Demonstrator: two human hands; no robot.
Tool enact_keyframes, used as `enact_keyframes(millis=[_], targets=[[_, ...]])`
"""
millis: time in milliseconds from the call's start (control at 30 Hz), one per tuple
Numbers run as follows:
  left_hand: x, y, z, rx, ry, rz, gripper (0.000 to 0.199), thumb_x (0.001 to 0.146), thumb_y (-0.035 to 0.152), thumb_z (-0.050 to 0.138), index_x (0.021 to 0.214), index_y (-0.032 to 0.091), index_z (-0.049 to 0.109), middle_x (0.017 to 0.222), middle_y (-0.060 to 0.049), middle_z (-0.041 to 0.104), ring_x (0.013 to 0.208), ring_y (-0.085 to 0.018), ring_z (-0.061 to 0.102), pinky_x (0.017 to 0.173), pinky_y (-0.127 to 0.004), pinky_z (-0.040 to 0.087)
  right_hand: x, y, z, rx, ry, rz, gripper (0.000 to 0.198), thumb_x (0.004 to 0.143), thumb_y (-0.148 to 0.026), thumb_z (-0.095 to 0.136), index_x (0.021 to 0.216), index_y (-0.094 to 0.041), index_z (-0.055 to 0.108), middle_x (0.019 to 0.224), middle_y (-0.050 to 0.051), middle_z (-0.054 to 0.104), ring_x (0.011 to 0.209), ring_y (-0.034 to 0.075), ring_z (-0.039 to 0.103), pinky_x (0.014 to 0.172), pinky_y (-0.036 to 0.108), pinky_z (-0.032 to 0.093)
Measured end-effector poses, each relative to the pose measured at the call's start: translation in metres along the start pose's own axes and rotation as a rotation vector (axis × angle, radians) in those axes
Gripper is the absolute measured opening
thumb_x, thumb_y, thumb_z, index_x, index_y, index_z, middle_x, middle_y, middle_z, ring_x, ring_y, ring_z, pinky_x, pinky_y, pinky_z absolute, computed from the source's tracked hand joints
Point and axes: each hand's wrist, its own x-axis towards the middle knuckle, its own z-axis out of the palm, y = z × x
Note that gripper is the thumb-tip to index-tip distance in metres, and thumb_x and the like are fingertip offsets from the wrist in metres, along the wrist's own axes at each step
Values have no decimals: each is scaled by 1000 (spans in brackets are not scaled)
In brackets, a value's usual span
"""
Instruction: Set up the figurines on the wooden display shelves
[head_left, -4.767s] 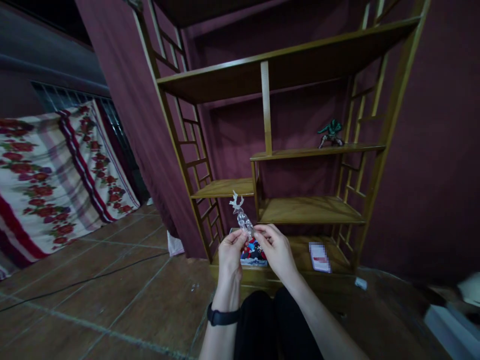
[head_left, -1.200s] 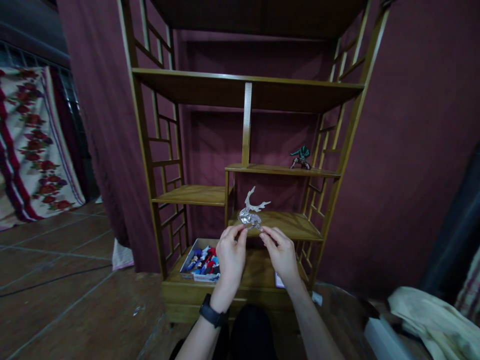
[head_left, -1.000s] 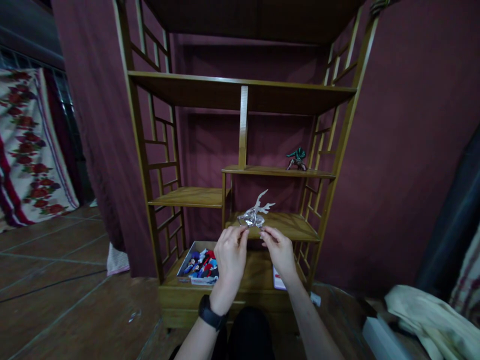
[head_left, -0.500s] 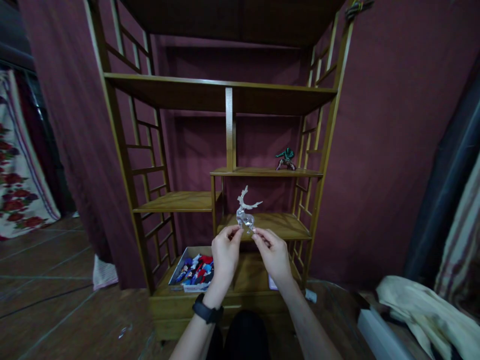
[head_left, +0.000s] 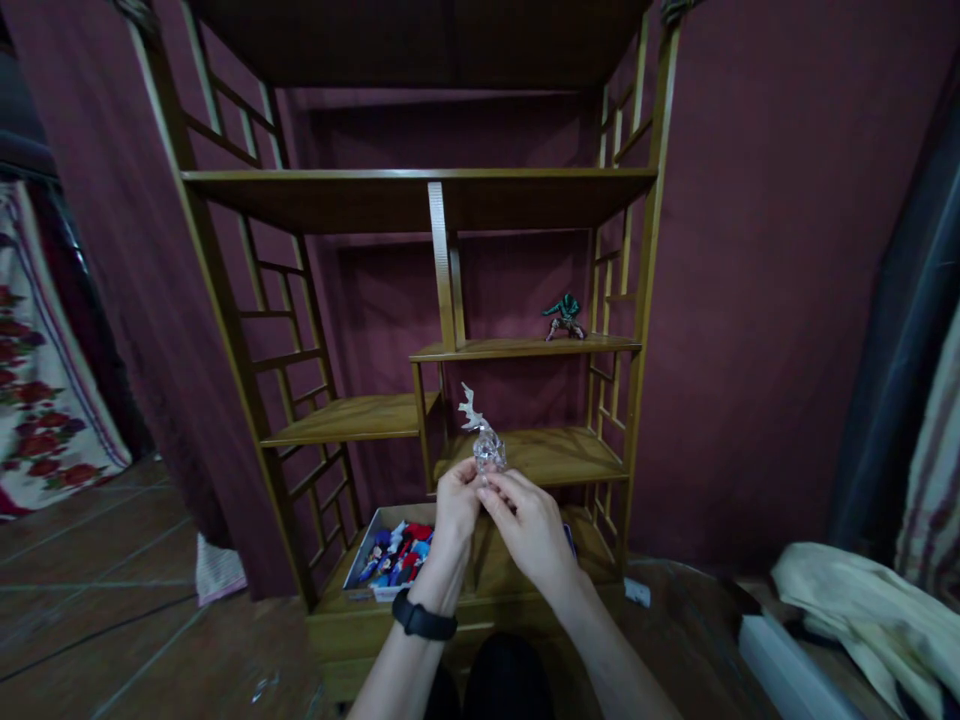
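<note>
A clear deer figurine (head_left: 489, 447) with frosted antlers is held upright in front of the wooden shelf unit. My left hand (head_left: 457, 500), with a dark band on the wrist, pinches its lower part from the left. From the right, my right hand (head_left: 529, 525) grips the low part too, thumb and fingers closed. The fingertips of both hands nearly meet and hide the deer's legs. Behind my hands, a bare wooden shelf (head_left: 555, 455) shows. To the left of my left hand, a box (head_left: 358, 560) holds several small colourful figures (head_left: 401, 550).
A green-and-brown action figure (head_left: 565, 317) crouches on the right middle shelf (head_left: 517, 348). Another shelf (head_left: 360, 417) juts out on the left. Pale cloth (head_left: 847, 610) lies on the floor at right beside a long light box (head_left: 787, 665). A dark cable crosses the floor at left.
The deer has been turned, so its antlers now point up and left. My right hand has come in closer to my left hand. The view has shifted slightly.
</note>
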Motion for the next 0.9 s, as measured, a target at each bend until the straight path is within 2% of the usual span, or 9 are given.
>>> enact_keyframes(millis=[67, 167, 267, 467, 633, 767, 900], targets=[[4, 1, 1, -43, -19, -27, 21, 55, 21, 74, 72, 12, 68, 73, -5, 68, 64, -13, 60, 63, -24, 46, 0, 0, -3, -15, 59, -3, 24, 91, -28, 44, 103, -24, 64, 97, 4, 65, 90, 17, 61, 81, 26, 46], [8, 2, 1, -64, -15, -64, 25, 53, 21, 78, 74, 11, 69, 71, -4, 67, 60, -10, 56, 59, -20, 44, 1, 8, -8, -53, 183, 47, 23, 91, -29, 44, 102, -24, 63, 94, 4, 63, 85, 17, 60, 75, 26, 46], [7, 1, 3, -71, 2, -103, 29, 52, 21, 80, 78, 11, 70, 70, -3, 66, 58, -7, 55, 57, -18, 42, 4, 20, -10, -72, 234, 64, 22, 88, -30, 49, 104, -23, 62, 96, 4, 61, 85, 17, 60, 72, 26, 47], [5, 1, 17, 1, -30, -81, 28, 56, 27, 79, 78, 11, 71, 74, -5, 69, 62, -9, 57, 59, -20, 43, 12, 41, -7, 78, 213, 88, 19, 86, -26, 49, 95, -23, 65, 90, 4, 63, 80, 16, 60, 69, 25, 48], [10, 10, 29, 175, 37, 24, 30, 55, 28, 78, 80, 11, 71, 68, -5, 69, 58, -10, 56, 56, -21, 43, 24, 64, -10, 357, 203, 227, 20, 82, -31, 54, 92, -20, 67, 83, 4, 65, 71, 15, 60, 55, 24, 50], [14, 16, 43, 244, 18, 64, 30, 56, 29, 77, 79, 11, 71, 66, -5, 69, 57, -12, 57, 57, -23, 45, 37, 78, -18, 530, 179, 326, 28, 77, -36, 59, 95, -16, 67, 75, 3, 65, 61, 14, 58, 48, 24, 50], [23, 20, 58, 267, 10, 112, 28, 55, 30, 78, 75, 12, 71, 65, -6, 69, 58, -13, 59, 58, -24, 47, 48, 88, -29, 636, 151, 345, 34, 74, -38, 62, 97, -14, 67, 79, 6, 67, 71, 17, 62, 52, 26, 53]])
